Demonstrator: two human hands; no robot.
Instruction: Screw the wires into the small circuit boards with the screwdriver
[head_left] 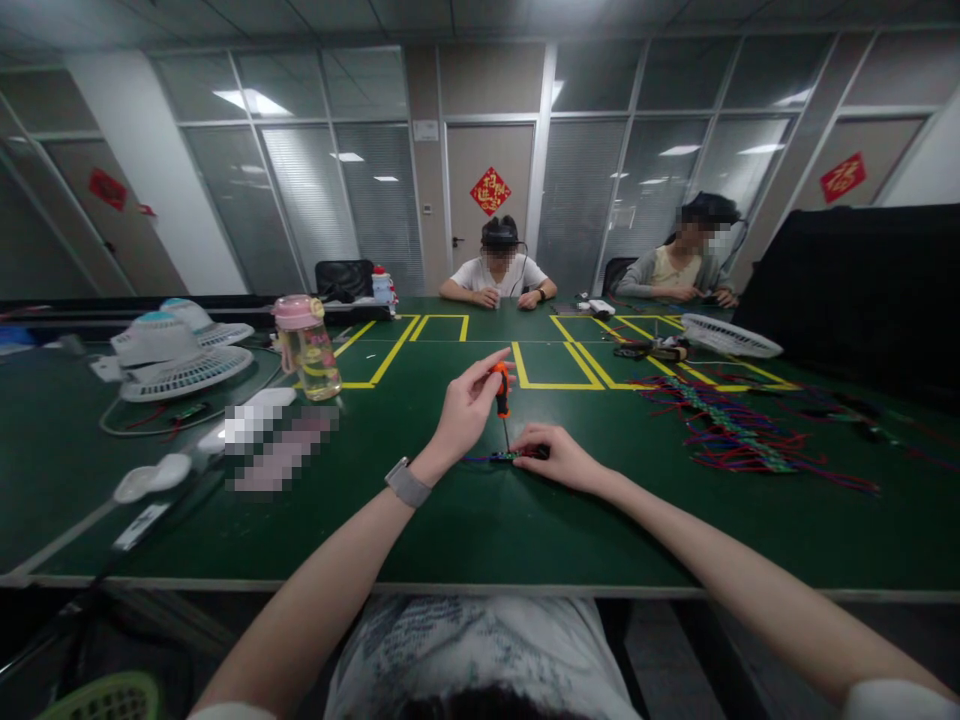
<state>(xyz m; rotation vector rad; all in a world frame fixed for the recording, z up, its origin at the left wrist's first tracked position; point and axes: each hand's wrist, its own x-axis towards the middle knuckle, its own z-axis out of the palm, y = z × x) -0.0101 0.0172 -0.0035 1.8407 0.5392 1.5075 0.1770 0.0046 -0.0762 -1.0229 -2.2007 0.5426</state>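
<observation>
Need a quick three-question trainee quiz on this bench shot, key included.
1. Which hand holds the orange-and-black screwdriver?
2. True or false: its shaft points up at the ceiling.
3. In this view, the pink-lidded bottle stands where relative to the screwdriver?
A) Right
B) Left
C) Directly behind

Key:
1. The left hand.
2. False; it points down at the small circuit board, where the right hand is.
3. B

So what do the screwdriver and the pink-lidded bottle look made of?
Screwdriver: orange-and-black handle, probably plastic, perhaps rubbery, judging by its bright colour; finish too small to tell. Thin, straight shaft, likely metal.
Bottle: see-through wall suggests clear plastic, though glass is possible; opaque pink lid looks like smooth plastic.
</observation>
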